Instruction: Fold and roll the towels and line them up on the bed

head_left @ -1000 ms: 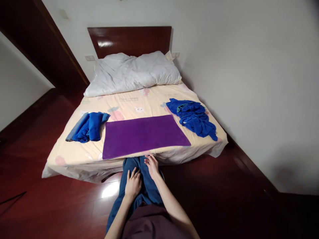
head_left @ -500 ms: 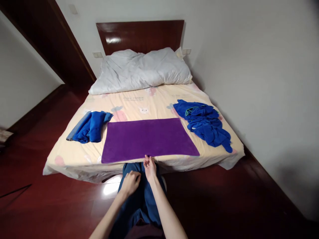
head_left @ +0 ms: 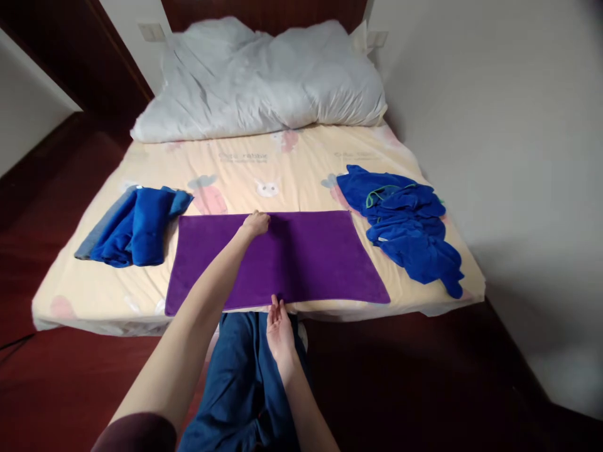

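Observation:
A purple cloth lies flat near the bed's front edge. My left hand reaches across it to its far edge, left of the middle, with the fingers closed; whether cloth is pinched in them is too small to tell. At the near edge, around the middle, my right hand rests palm up with its fingertips at the hem and its fingers apart. Folded or rolled blue cloths lie left of the purple one. A crumpled heap of blue cloth is on the right.
The bed has a patterned cream sheet. A bulky white quilt lies across its head end, before the dark headboard. A wall stands on the right. Dark red floor surrounds the near side.
My left hand has moved from above my lap forward to the cloth's far edge. My right hand stays at the near edge. The view has come closer to the bed.

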A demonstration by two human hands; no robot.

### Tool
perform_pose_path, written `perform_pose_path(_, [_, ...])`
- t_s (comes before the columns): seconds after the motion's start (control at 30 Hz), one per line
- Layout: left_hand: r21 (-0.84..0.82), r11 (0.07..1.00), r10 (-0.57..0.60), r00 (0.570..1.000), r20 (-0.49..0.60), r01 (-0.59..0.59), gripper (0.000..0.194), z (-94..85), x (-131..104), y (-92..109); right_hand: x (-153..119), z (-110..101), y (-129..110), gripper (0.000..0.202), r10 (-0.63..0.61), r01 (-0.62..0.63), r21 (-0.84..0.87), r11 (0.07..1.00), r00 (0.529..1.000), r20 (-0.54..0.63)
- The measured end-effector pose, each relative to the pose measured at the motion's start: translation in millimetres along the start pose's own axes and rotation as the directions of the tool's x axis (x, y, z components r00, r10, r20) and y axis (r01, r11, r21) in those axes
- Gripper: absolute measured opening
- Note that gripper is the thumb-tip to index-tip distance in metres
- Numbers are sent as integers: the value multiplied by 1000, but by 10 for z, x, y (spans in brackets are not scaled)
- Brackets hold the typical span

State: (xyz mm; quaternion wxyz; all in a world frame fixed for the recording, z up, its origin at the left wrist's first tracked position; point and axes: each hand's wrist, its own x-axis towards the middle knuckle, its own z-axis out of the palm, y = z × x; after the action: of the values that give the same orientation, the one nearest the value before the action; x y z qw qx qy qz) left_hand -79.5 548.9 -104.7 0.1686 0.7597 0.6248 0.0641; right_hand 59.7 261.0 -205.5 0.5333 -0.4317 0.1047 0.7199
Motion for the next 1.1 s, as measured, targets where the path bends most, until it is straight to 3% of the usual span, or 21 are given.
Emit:
perform_pose_path(0.2, [38, 993, -116, 986, 121, 112, 37, 291, 504, -141, 8, -7, -14, 17, 81, -77, 55, 995, 993, -82])
perform_pose_path(0.4, [14, 971, -238, 967, 95, 238, 37, 314, 705, -133, -4, 31, -63, 23, 114, -110, 49, 993, 988, -108])
perform_pose_path(0.53, [-63, 953, -292, 953, 84, 297, 23, 285, 733, -127, -38, 59, -61, 21, 109, -104, 48, 993, 987, -115])
perform_pose_path(0.63, [-216, 907, -355, 933, 64, 361, 21, 244, 738, -158, -83, 42, -38, 21, 109, -100, 80, 992, 986, -128])
perform_pose_path(0.83, [-445, 842, -369, 927, -62, 305, 28, 138, 719, -186, -148, 47, -15, 10, 91, -87, 58, 995, 993, -75])
perform_pose_path(1.0, [-474, 829, -382, 919, -94, 296, 26, -15, 596, -115, -260, 57, 19, 17, -17, 12, -66, 998, 997, -75])
perform_pose_path(1.1, [-537, 789, -406, 909, -91, 299, 24, -219, 468, -53, -362, 63, 3, 19, -106, 79, -233, 969, 989, -105])
